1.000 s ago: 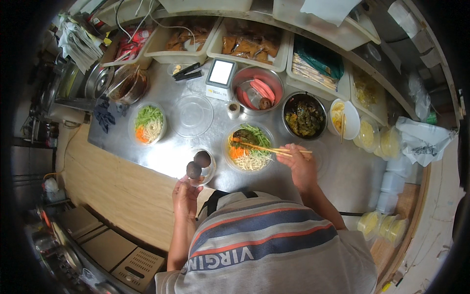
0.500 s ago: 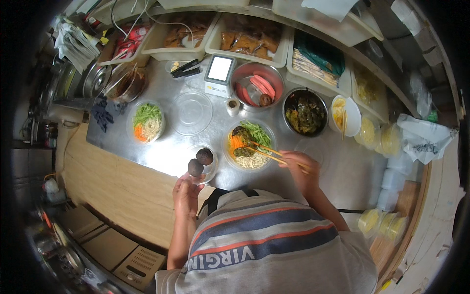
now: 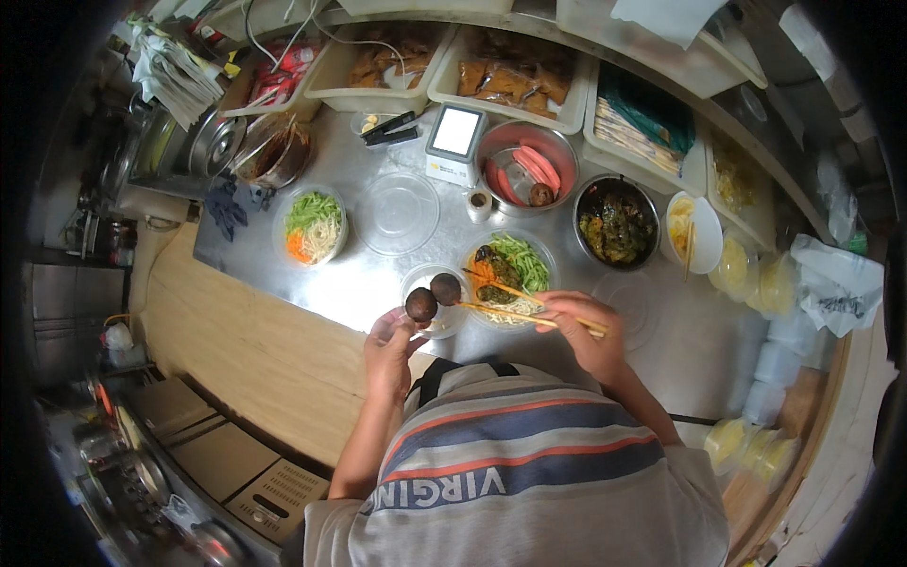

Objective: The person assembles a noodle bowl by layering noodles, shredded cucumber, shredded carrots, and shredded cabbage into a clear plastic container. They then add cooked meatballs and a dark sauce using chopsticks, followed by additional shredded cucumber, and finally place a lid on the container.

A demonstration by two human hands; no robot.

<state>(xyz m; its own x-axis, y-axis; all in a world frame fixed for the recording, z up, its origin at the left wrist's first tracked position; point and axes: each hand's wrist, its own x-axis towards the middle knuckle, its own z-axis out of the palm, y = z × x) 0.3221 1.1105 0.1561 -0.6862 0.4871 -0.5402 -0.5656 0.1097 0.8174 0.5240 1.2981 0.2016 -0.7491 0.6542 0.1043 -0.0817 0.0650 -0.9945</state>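
Landmark = vegetable bowl (image 3: 556, 269), on the steel table (image 3: 364, 283) in front of the person.

Right hand (image 3: 590, 333): just right of the bowl, fingers pinching chopsticks (image 3: 520, 294). Sticks cross over the bowl, tips parted at its left rim; lower tip is right by the upper of two brown balls (image 3: 421, 304), contact unclear.

Left hand (image 3: 389, 354): left of the bowl and nearer the person, thumb and fingers drawn in at the lower ball and the near-left rim of a clear tub (image 3: 417, 277). Can't tell which of those it grips. Balls sit over the tub, side by side, just left of the bowl.

Bowl contents: green strips (image 3: 522, 262) far side, orange shreds (image 3: 480, 269) left, pale sprouts (image 3: 520, 305) near side, dark greens (image 3: 491, 296) in the middle.

Around the bowl: second salad bowl (image 3: 280, 231) well left; flat clear lid (image 3: 397, 213) far-left; small jar (image 3: 479, 205) just beyond; sausage pot (image 3: 562, 146) beyond that; dark-greens bowl (image 3: 652, 227) far-right.
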